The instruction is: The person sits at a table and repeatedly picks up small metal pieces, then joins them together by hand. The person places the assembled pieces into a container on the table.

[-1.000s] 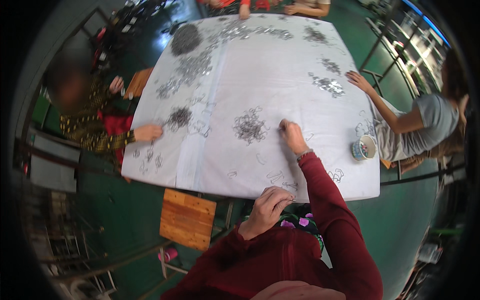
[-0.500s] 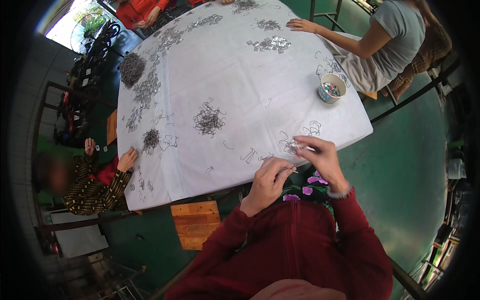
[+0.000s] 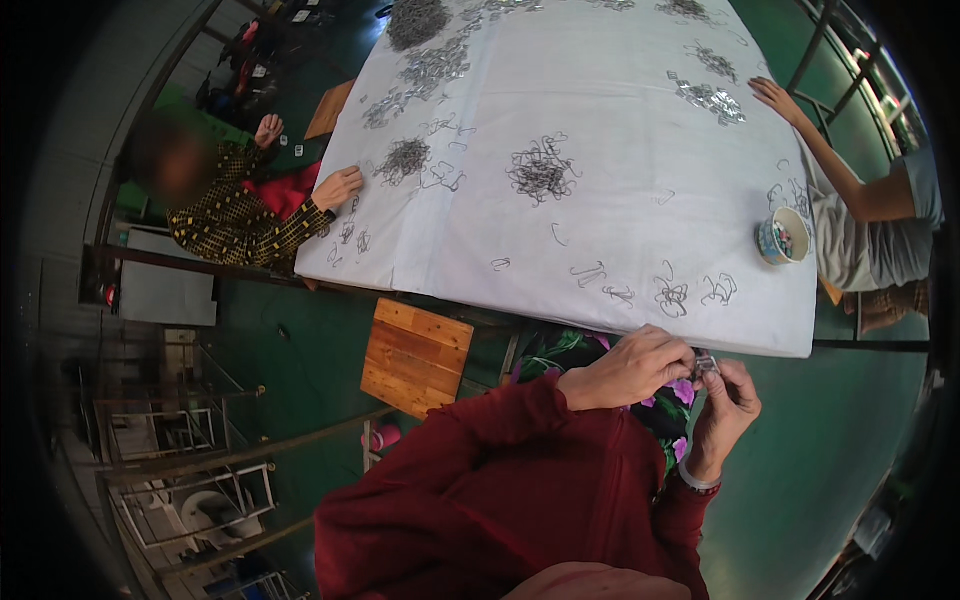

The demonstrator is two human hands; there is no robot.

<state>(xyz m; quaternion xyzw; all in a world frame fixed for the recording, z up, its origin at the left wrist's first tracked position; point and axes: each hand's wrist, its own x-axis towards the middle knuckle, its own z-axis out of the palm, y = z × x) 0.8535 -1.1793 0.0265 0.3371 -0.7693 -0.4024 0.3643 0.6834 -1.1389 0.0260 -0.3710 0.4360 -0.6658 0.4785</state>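
Note:
Just off the table's near edge, my two hands meet over my lap. My right hand (image 3: 732,405) grips a small shiny piece (image 3: 707,366) between thumb and fingers; it looks squarish, its exact kind too small to tell. My left hand (image 3: 635,368) is closed in a pinch against it, and whatever its fingertips hold is hidden. Nearest to them on the white cloth lie small groups of bent wire hooks (image 3: 672,297), with a few more hooks (image 3: 720,290) to the right. A larger tangled heap of wire hooks (image 3: 541,170) sits farther in.
A paper cup (image 3: 772,240) of small coloured pieces stands at the table's right edge. Flat metal pieces (image 3: 712,103) and other hook heaps (image 3: 404,160) lie on the white table (image 3: 620,225). Co-workers sit left and right. A wooden stool (image 3: 416,357) stands left of me.
My view has swung, so the table sits higher and farther right. My hands have come together off the table edge; my right hand has left the hooks and now holds a shiny piece.

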